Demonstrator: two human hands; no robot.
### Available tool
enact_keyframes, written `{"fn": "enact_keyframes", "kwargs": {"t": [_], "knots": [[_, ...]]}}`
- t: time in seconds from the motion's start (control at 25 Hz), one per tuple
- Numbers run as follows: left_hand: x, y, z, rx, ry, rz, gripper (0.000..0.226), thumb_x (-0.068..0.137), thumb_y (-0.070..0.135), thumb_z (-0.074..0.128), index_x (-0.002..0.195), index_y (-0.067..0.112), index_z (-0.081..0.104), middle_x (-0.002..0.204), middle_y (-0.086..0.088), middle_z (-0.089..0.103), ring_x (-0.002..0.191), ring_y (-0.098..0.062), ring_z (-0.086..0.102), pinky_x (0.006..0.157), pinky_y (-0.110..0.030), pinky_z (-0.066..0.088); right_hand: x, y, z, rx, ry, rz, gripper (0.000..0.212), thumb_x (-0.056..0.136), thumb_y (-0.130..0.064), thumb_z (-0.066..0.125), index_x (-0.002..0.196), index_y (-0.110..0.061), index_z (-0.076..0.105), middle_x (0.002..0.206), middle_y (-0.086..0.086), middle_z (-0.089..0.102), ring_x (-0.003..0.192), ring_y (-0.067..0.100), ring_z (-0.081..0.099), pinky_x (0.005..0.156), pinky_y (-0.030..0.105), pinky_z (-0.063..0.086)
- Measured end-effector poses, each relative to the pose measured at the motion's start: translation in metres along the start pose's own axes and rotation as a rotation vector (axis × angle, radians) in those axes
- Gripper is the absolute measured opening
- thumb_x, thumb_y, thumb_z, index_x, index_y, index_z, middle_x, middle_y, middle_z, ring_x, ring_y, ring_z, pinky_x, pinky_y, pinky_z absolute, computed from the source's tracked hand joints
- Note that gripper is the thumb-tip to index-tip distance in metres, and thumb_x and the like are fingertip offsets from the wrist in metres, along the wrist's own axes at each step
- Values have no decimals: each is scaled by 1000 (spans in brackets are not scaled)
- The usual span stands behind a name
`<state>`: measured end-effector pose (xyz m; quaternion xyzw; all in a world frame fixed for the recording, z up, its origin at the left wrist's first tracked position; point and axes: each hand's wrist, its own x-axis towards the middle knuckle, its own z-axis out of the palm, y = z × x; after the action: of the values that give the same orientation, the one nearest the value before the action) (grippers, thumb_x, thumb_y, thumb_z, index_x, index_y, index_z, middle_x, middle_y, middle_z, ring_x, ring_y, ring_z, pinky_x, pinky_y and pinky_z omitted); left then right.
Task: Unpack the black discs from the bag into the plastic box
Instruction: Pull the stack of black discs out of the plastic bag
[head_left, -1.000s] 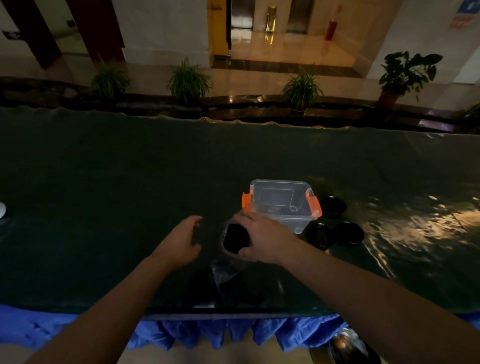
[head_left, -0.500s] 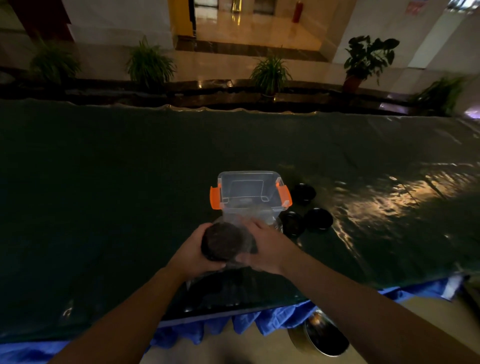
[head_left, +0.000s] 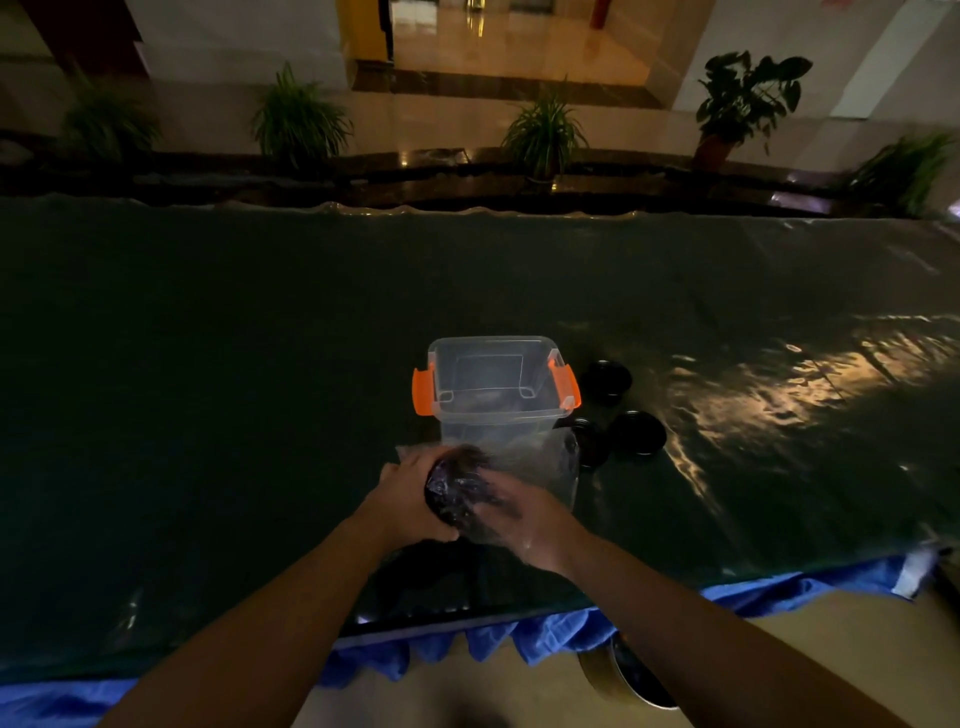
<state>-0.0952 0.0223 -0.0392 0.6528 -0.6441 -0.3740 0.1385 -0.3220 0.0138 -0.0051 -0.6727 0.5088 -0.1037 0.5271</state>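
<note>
A clear plastic box (head_left: 496, 410) with orange latches stands open on the dark table, just beyond my hands. Between my hands is a clear plastic bag (head_left: 545, 467) with a black disc (head_left: 457, 491) inside it. My left hand (head_left: 402, 499) grips the bag and disc from the left. My right hand (head_left: 524, 514) holds them from the right, partly under the crinkled plastic. Three more black discs lie on the table right of the box: one (head_left: 607, 382) at the back, two (head_left: 638, 432) (head_left: 589, 441) nearer.
The dark shiny table cover (head_left: 208, 389) stretches wide to both sides and far back. Blue cloth (head_left: 561, 631) hangs at the near edge. A round metal vessel (head_left: 631, 675) sits on the floor below right. Potted plants line the far side.
My left hand has come in from the left and closed on the bag. Both hands have lifted the bagged disc a little nearer to me. The camera has shifted left.
</note>
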Motion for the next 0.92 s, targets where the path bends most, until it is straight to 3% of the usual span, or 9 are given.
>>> {"fn": "enact_keyframes", "kwargs": {"t": [0.12, 0.2, 0.36, 0.48, 0.6, 0.72, 0.8, 0.92], "knots": [[-4, 10, -12, 189, -20, -123, 113, 48, 57, 83, 143, 57, 23, 155, 6, 36, 139, -35, 31, 109, -70, 26, 6, 5, 7, 41, 4, -41, 50, 108, -20, 54, 156, -12, 43, 152, 15, 55, 139, 30, 54, 119, 44, 40], [-8, 12, -17, 317, -40, -171, 115, 49, 64, 83, 145, 54, 22, 157, 5, 34, 140, -35, 29, 109, -70, 25, 12, 5, 12, -90, 28, -70, 56, 108, -23, 54, 160, -21, 35, 157, 9, 50, 144, 27, 48, 119, 36, 37], [-18, 8, -12, 466, -70, -263, 112, 53, 69, 81, 149, 45, 27, 157, 2, 35, 143, -36, 29, 111, -69, 25, 16, 8, 26, -411, 123, -177, 75, 99, -48, 59, 163, -29, 26, 156, 6, 47, 141, 23, 45, 120, 44, 36], [-21, 1, -5, 492, -66, -237, 110, 59, 70, 79, 151, 41, 26, 160, 0, 33, 145, -35, 27, 112, -68, 26, 23, 16, 34, -617, 161, -268, 73, 100, -48, 50, 163, -32, 17, 162, 7, 34, 146, 26, 35, 123, 42, 29], [-27, -16, -5, 445, -30, -202, 117, 58, 65, 84, 154, 35, 24, 161, -3, 31, 146, -32, 28, 115, -60, 30, 30, 18, 44, -422, 173, -188, 66, 101, -44, 56, 159, -33, 27, 156, 7, 46, 143, 22, 45, 122, 39, 34], [-36, -37, -10, 418, -20, -172, 122, 54, 59, 88, 155, 32, 24, 159, -2, 33, 143, -29, 29, 114, -51, 37, 34, 12, 60, -161, 297, -19, 73, 84, -62, 72, 144, -32, 44, 138, -2, 61, 129, 17, 58, 112, 39, 45], [-41, -44, -12, 453, -22, -159, 118, 60, 60, 85, 155, 33, 22, 159, -3, 33, 144, -30, 30, 113, -50, 39, 36, 5, 71, -167, 319, 37, 81, 77, -71, 72, 142, -31, 45, 137, -4, 60, 129, 17, 57, 110, 39, 45], [-46, -45, -7, 625, 19, -91, 105, 73, 72, 68, 156, 34, 15, 158, -6, 34, 144, -32, 31, 111, -54, 39, 37, -6, 79, -377, 389, 32, 86, 81, -74, 63, 148, -25, 39, 144, 1, 55, 135, 21, 51, 112, 47, 45]]}}
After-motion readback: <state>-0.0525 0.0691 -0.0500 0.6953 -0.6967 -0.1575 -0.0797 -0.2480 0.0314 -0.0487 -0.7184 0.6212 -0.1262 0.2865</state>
